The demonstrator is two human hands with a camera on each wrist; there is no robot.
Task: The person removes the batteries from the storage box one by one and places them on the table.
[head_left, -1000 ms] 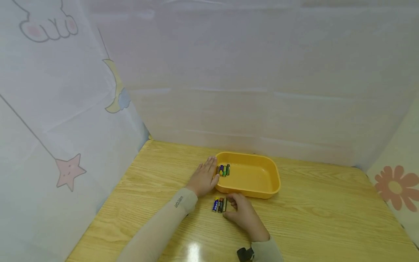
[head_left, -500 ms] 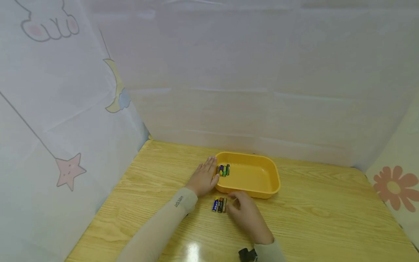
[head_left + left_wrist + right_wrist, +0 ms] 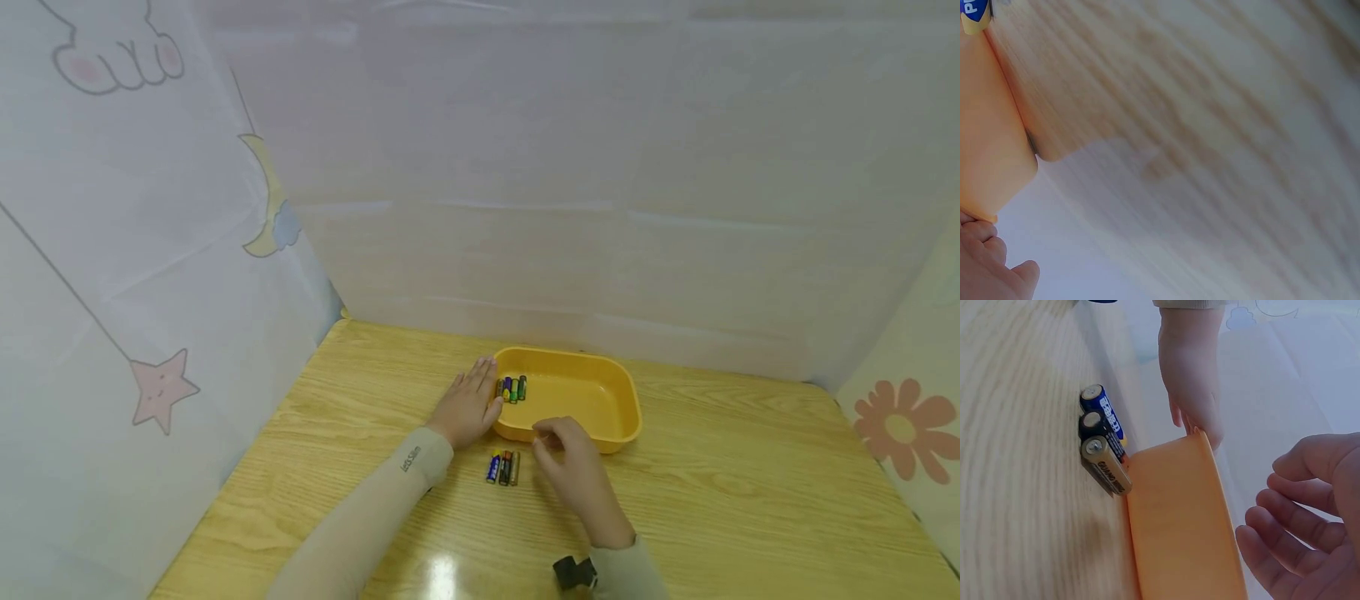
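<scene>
Wooden table [image 3: 735,475] — lettered batteries [image 3: 505,468], sleeve [image 3: 363,517] reading "Let's".

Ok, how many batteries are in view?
7. Four batteries lie side by side in the yellow tray, at its left end; three batteries lie in a row on the table, by the tray's near side. The left hand may hide another.

A long, pale cream fabric left sleeve [image 3: 352,521] is showing dark, slanted printed lettering [image 3: 411,458] near its end, apparently reading "Let's Slim," while a matching cream fabric right sleeve [image 3: 626,571] is ending just beside a black, blocky attachment [image 3: 573,572].
</scene>
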